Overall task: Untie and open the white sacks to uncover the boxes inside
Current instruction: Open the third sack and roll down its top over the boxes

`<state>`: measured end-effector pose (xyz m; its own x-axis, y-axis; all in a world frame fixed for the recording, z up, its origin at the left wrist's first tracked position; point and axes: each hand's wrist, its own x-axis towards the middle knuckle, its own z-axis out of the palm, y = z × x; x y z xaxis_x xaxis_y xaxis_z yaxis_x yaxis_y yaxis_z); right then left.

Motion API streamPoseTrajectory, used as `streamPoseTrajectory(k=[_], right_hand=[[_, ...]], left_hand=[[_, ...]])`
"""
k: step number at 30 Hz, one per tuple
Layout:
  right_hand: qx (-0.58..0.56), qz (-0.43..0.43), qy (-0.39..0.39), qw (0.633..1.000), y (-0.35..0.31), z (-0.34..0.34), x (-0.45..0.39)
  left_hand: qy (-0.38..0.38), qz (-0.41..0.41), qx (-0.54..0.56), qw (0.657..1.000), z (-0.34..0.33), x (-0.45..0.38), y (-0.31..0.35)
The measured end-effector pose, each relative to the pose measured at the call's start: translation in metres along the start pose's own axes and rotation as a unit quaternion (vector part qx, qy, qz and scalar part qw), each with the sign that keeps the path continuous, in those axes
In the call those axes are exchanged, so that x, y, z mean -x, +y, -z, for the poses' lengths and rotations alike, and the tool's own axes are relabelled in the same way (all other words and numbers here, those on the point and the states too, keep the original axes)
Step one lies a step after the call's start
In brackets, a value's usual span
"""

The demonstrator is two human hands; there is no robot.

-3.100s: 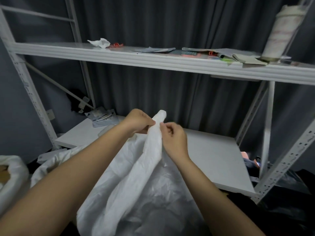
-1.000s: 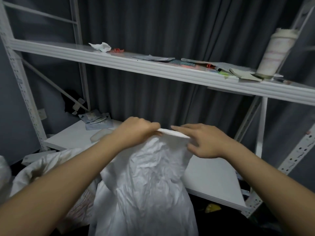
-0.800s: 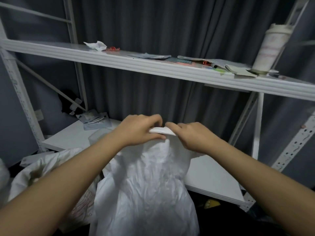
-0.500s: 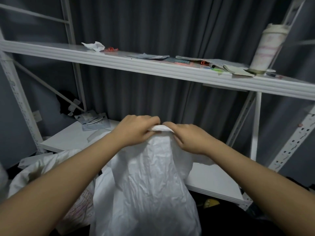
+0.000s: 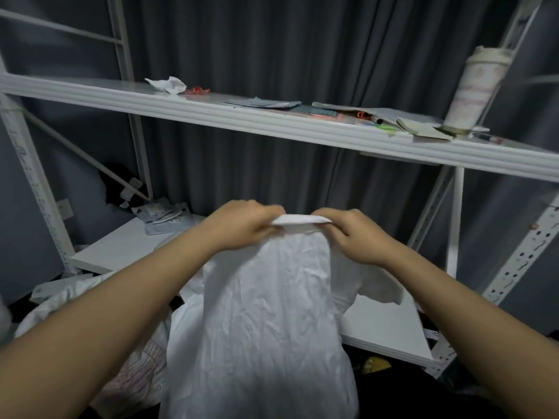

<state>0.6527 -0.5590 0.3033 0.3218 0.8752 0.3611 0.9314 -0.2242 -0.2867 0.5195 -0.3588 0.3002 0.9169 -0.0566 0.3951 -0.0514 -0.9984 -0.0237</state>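
Before a white metal shelving rack (image 5: 272, 131) and a dark grey pleated curtain (image 5: 272, 55), both hands hold up the mouth of a crumpled white woven-plastic sack (image 5: 260, 313). The left hand (image 5: 242, 228) and the right hand (image 5: 354, 237) are each curled closed on the sack's folded top edge (image 5: 299, 220), knuckles facing one another and only a short span of edge between them. The sack hangs straight down from this edge, its long axis vertical, its body directly below and between the forearms; its bottom is out of view. Neither hand is nearer: the grip is symmetrical. The edge appears flattened shut, so the coming move likely depends on parting the two layers, front from back, across the line joining the hands. No box is visible. A second white sack (image 5: 90, 297) lies low at left, beside the lower shelf (image 5: 121, 246). A pale lidded cup (image 5: 472, 86) stands on the upper shelf.
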Motion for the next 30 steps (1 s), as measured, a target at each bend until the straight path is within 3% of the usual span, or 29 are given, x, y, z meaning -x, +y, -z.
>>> streamPoseTrajectory(k=[3, 6, 8, 10, 12, 14, 15, 16, 18, 20, 21, 22, 24, 26, 27, 28, 30], right_hand=[[0.053, 0.023, 0.009, 0.998, -0.003, 0.004, 0.002], [0.299, 0.035, -0.052, 0.952, -0.001, 0.005, 0.008], [0.334, 0.036, -0.085, 0.938, 0.006, 0.006, 0.015], [0.284, 0.059, -0.071, 0.954, 0.01, 0.006, 0.022], [0.154, 0.037, -0.06, 0.986, 0.002, 0.009, 0.02], [-0.017, -0.021, -0.064, 0.998, -0.002, 0.012, 0.013], [-0.062, -0.035, -0.07, 0.995, -0.002, 0.011, 0.012], [-0.055, -0.019, -0.063, 0.996, -0.001, 0.008, 0.013], [0.157, 0.096, 0.036, 0.982, 0.007, 0.005, 0.014], [0.33, 0.174, 0.115, 0.921, 0.015, 0.002, 0.021], [0.349, 0.181, 0.124, 0.911, 0.013, -0.001, 0.025], [0.315, 0.157, 0.097, 0.931, 0.008, -0.002, 0.026], [0.16, 0.049, 0.0, 0.986, -0.009, 0.0, 0.022], [-0.018, -0.027, -0.068, 0.997, -0.013, 0.001, 0.016], [-0.012, -0.009, -0.082, 0.997, -0.012, 0.0, 0.015], [0.066, 0.035, -0.074, 0.994, -0.01, -0.002, 0.015], [0.274, 0.131, 0.01, 0.953, 0.001, -0.01, 0.017]], left_hand=[[0.066, 0.001, 0.037, 0.997, 0.008, -0.009, -0.002], [-0.007, 0.005, 0.048, 0.999, 0.005, -0.009, 0.005], [-0.069, 0.027, 0.102, 0.992, 0.006, -0.006, 0.011], [-0.057, 0.021, 0.125, 0.99, 0.006, -0.005, 0.011], [0.051, -0.069, 0.025, 0.996, -0.001, -0.006, 0.008], [0.171, -0.184, -0.099, 0.963, -0.008, -0.006, 0.006], [0.184, -0.206, -0.123, 0.953, -0.01, -0.005, 0.007], [0.173, -0.198, -0.11, 0.959, -0.011, -0.005, 0.007], [0.055, -0.073, 0.017, 0.996, -0.002, -0.005, 0.009], [-0.084, 0.044, 0.236, 0.967, -0.001, -0.006, 0.006], [-0.098, 0.044, 0.274, 0.956, -0.002, -0.006, 0.007], [-0.089, 0.026, 0.263, 0.96, -0.003, -0.006, 0.012], [-0.037, -0.041, 0.111, 0.992, -0.005, -0.006, 0.02], [0.018, -0.098, -0.029, 0.995, -0.008, -0.006, 0.025], [0.029, -0.102, -0.032, 0.994, -0.01, -0.006, 0.026], [0.013, -0.079, -0.002, 0.997, -0.009, -0.006, 0.023], [-0.075, 0.004, 0.091, 0.993, -0.005, -0.007, 0.014]])
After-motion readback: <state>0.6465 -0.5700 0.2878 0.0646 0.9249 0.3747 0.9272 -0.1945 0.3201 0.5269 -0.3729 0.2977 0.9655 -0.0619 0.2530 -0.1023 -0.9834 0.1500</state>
